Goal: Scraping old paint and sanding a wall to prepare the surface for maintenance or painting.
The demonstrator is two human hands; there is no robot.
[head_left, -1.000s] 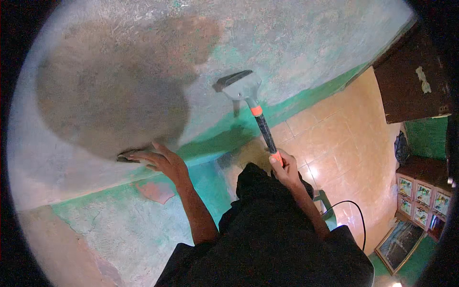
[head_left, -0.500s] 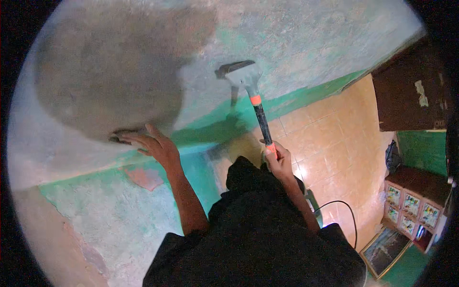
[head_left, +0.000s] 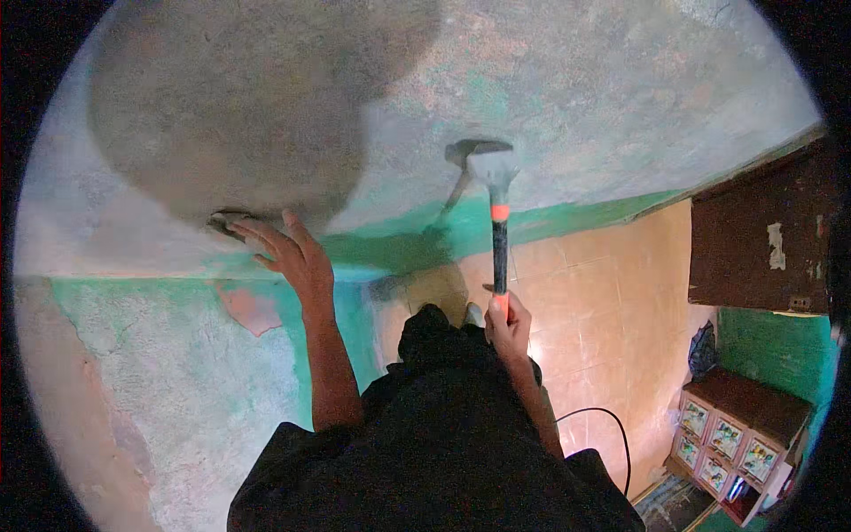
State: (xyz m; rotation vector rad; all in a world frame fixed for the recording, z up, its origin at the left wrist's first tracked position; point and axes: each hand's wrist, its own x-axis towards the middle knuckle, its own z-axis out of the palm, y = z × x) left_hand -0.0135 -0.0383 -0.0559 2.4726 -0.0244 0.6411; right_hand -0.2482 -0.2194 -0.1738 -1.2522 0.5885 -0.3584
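My right hand [head_left: 509, 330] is wrapped round the lower end of a long-handled scraper [head_left: 500, 244]. The tool has a black handle with orange bands and a wide, pale grey head. Its blade edge is at the patchy grey and green wall [head_left: 567, 115], though whether it presses on the surface I cannot tell. Farther left, my left hand [head_left: 297, 257] is open against the same wall, fingers stretched out and apart. Nothing shows in that hand, and a dark shadow lies by its fingertips.
Tan floor tiles [head_left: 594, 301] lie below on the right. A dark brown cabinet [head_left: 753, 222] stands at the far right, with a small drawer chest [head_left: 745, 399] nearer. A black cable [head_left: 620, 434] curves over the floor beside me. Another peeling wall [head_left: 186, 372] is at left.
The whole view has shifted and tilted. The scraper's handle now stands more upright in the picture, with its head farther right. My left hand stays against the wall in nearly the same spot.
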